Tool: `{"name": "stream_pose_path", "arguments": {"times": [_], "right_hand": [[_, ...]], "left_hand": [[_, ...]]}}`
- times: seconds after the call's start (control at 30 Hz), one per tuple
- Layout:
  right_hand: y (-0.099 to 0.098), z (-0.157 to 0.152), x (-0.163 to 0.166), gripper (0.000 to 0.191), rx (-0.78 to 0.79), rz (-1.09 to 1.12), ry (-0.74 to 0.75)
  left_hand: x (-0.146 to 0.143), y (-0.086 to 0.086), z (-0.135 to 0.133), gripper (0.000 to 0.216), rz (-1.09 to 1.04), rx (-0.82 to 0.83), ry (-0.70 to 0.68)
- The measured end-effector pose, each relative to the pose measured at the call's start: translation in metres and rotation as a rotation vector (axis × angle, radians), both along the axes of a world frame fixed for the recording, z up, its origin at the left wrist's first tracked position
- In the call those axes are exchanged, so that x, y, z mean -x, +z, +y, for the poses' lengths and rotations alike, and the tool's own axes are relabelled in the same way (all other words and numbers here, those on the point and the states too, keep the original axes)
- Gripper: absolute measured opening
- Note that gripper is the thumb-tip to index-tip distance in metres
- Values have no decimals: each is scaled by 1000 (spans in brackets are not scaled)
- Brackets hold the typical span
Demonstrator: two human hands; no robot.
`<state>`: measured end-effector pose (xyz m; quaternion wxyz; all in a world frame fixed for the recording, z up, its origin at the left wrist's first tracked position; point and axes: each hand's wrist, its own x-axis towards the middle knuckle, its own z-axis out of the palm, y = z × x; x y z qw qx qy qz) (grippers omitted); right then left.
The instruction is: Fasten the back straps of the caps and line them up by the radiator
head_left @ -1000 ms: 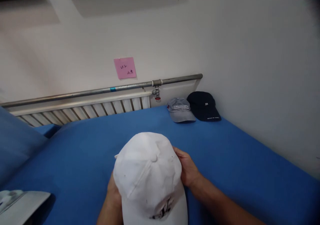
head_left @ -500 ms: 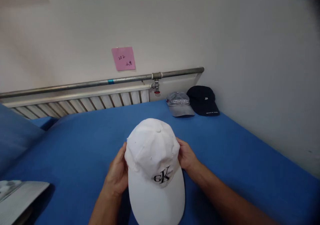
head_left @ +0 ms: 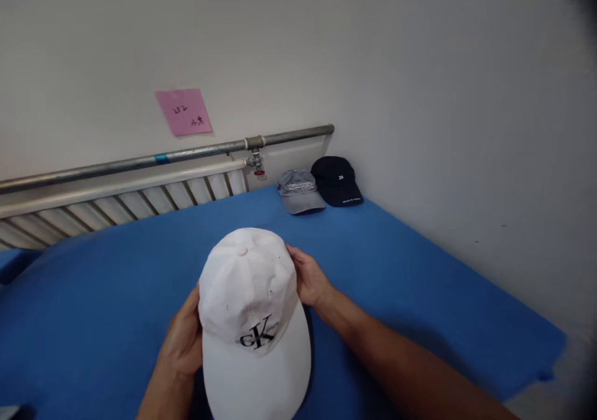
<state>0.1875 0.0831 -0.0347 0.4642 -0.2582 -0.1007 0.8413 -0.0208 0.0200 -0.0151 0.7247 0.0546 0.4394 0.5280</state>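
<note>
Lower ctr of frame: white cap (head_left: 247, 320), brim twd bottom edge, held btwn both hands. L hand (head_left: 184, 336) grips crown's L side, R hand (head_left: 308, 278) its R; fingertips partly hidden, can't tell if spread. Blue surface (head_left: 107, 289) runs wide to L; its R edge slants along wall (head_left: 466, 127) to corner, lower R. Gray cap (head_left: 301, 203) & navy cap (head_left: 333, 186) side by side, upper ctr, nr far edge.
</note>
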Motion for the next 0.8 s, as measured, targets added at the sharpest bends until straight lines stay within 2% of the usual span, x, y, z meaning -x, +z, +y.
{"name": "stream_pose_path", "arguments": {"times": [0.07, 0.23, 0.4, 0.53, 0.67, 0.8], "right_hand": [[1, 1, -1, 20, 7, 11, -7], [2, 2, -6, 34, -66, 104, 99], [2, 3, -8, 37, -192, 105, 124], [5, 4, -6, 30, -143, 81, 82], [8, 4, -6, 35, -95, 86, 113], [2, 3, -5, 33, -34, -11, 111]], "left_hand": [[0, 1, 0, 30, 21, 16, -32], [1, -1, -3, 37, -57, 45, -186], [4, -5, -5, 32, -84, 20, -170], [6, -10, -4, 30, -100, 6, -158], [4, -14, 2, 32, -173, -25, -209], [10, -28, 8, 33, -192, -112, -135]]}}
